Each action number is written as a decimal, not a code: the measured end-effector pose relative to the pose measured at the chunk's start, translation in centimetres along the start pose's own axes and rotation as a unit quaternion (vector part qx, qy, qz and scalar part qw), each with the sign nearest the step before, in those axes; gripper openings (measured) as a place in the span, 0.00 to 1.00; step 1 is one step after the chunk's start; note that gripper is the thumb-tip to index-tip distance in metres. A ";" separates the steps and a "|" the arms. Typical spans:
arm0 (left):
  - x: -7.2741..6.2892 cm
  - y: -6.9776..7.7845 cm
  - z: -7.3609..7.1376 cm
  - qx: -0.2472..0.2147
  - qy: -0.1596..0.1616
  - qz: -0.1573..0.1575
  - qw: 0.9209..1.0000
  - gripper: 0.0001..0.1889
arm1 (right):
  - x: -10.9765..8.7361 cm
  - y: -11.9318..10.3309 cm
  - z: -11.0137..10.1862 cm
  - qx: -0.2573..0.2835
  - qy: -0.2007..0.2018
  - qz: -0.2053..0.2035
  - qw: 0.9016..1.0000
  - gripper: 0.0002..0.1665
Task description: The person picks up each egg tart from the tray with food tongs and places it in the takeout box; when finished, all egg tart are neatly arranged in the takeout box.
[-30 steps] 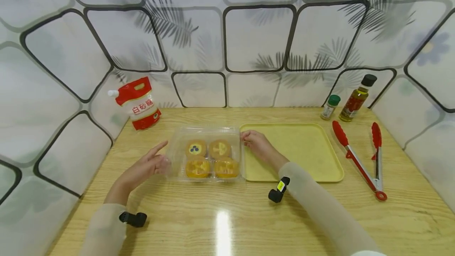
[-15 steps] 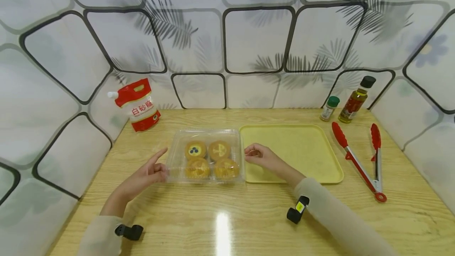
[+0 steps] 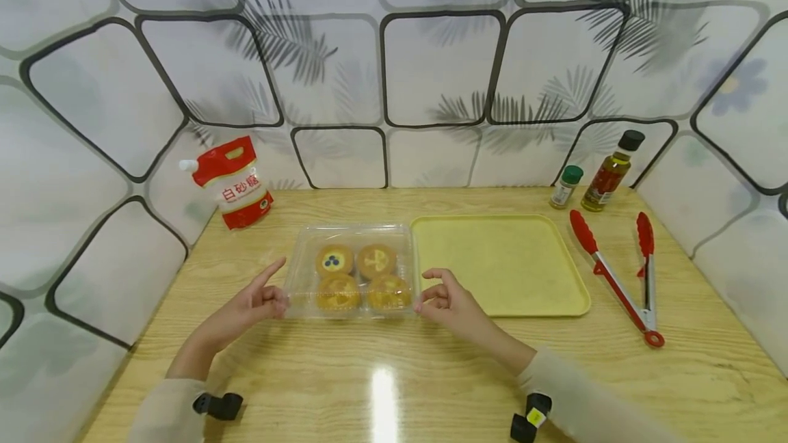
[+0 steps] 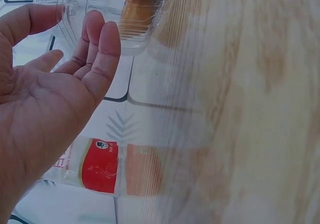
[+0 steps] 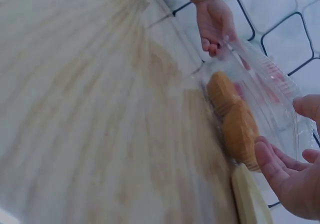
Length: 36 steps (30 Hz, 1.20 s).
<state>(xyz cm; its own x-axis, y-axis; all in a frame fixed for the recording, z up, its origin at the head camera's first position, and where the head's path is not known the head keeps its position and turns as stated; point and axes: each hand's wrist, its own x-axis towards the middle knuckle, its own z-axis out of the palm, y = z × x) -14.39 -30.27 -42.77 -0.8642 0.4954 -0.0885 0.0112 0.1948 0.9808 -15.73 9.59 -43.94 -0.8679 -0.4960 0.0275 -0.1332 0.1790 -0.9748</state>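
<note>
A clear plastic clamshell box (image 3: 301,238) with several round golden pastries (image 3: 377,262) inside lies on the wooden table, its lid down over them. My left hand (image 3: 251,306) is at the box's near left corner, its thumb at the rim and index finger stretched forward. In the left wrist view its fingers (image 4: 102,59) bend loosely beside the clear edge. My right hand (image 3: 455,310) is at the near right corner, thumb tip right at the rim. In the right wrist view its thumb and fingers stand apart, with the box edge between them.
A yellow tray (image 3: 569,310) lies right of the box, close to its edge. Red-tipped tongs (image 3: 615,284) lie spread at the right. Behind stand a green-capped jar (image 3: 565,190) and an oil bottle (image 3: 608,180). A red and white sugar pouch (image 3: 237,186) stands at the back left.
My right hand has moved toward me along the box's right side, from its far part to the near corner. The left hand has barely moved. The box stays put.
</note>
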 end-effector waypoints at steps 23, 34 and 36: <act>2.0 -0.2 -0.6 0.002 0.023 -0.018 1.000 0.38 | 2.2 0.5 1.1 0.101 0.042 0.011 0.994 0.31; 3.6 -0.3 -1.2 -0.012 0.041 -0.041 0.998 0.39 | 4.3 0.5 0.1 0.093 0.048 0.027 0.994 0.33; 3.7 -0.3 -1.3 -0.016 0.039 -0.037 0.998 0.40 | 4.3 0.5 0.1 0.098 0.052 0.036 0.993 0.34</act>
<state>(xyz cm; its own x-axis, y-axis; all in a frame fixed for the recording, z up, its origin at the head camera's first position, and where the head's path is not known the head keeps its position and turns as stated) -18.23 -29.61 -43.15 -0.8985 0.4132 -0.1480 -0.0692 0.1997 0.9774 -19.52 7.48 -44.36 -0.9181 -0.3952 -0.0319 0.0189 0.0366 -0.9992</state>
